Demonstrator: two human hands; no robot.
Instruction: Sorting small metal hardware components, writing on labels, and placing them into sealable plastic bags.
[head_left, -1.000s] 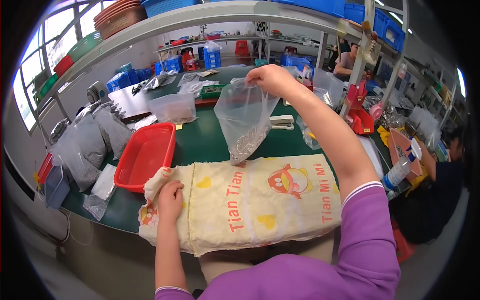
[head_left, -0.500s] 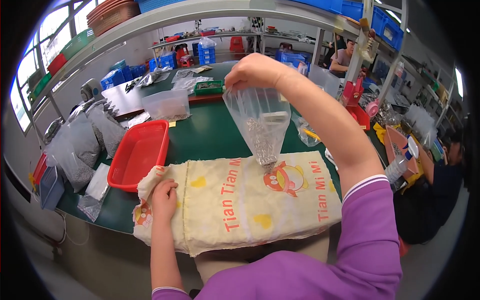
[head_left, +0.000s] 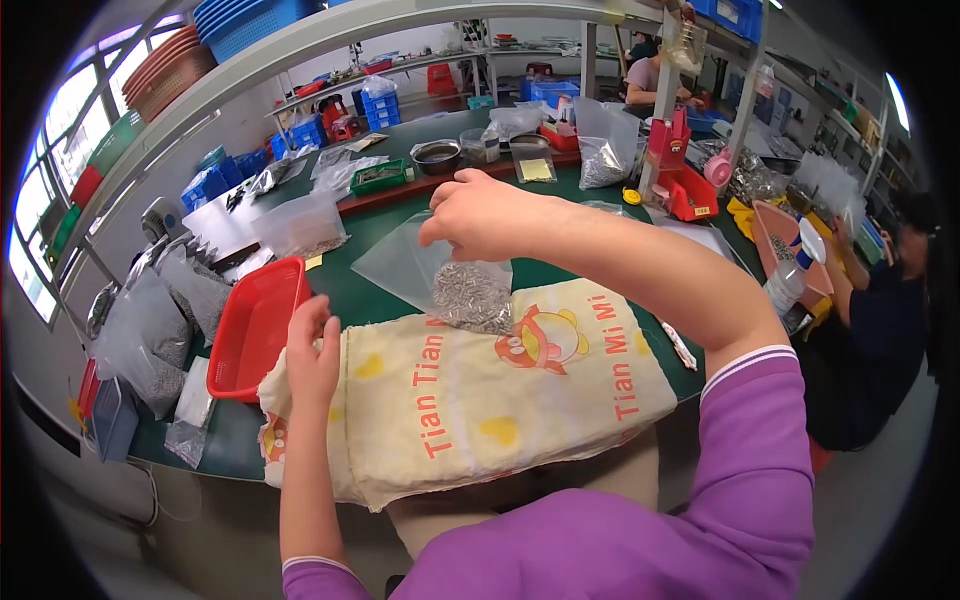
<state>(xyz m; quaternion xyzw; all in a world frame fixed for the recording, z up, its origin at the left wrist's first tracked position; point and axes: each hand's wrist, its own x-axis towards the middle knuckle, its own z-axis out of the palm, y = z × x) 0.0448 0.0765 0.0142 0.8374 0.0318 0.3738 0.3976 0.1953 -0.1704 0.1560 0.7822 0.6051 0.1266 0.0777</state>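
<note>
A clear plastic bag [head_left: 470, 295] of small silvery metal pieces rests its filled end on the far edge of a pale yellow cloth [head_left: 560, 405] printed with cartoon figures. Its loose upper part slumps toward the left over the green table. My right hand [head_left: 480, 215] is over that upper part, fingers curled down on the plastic; the exact grip is partly hidden. My left hand [head_left: 315, 350] hovers at the cloth's left end with fingers loosely bent and apart, holding nothing. Beside it stands an empty red plastic basket [head_left: 258, 385].
Filled clear bags [head_left: 150, 335] crowd the table's left side, by a grey-blue bin [head_left: 112, 415]. Farther back are a clear tub [head_left: 300, 225], a green tray [head_left: 380, 178] and a red bin [head_left: 690, 195]. A spray bottle [head_left: 795, 275] stands right, near a co-worker's arm [head_left: 850, 265].
My right hand has come down and left, and the bag, which hung upright, now slumps on the cloth. My left hand has lifted off the cloth. The view has shifted rightward.
</note>
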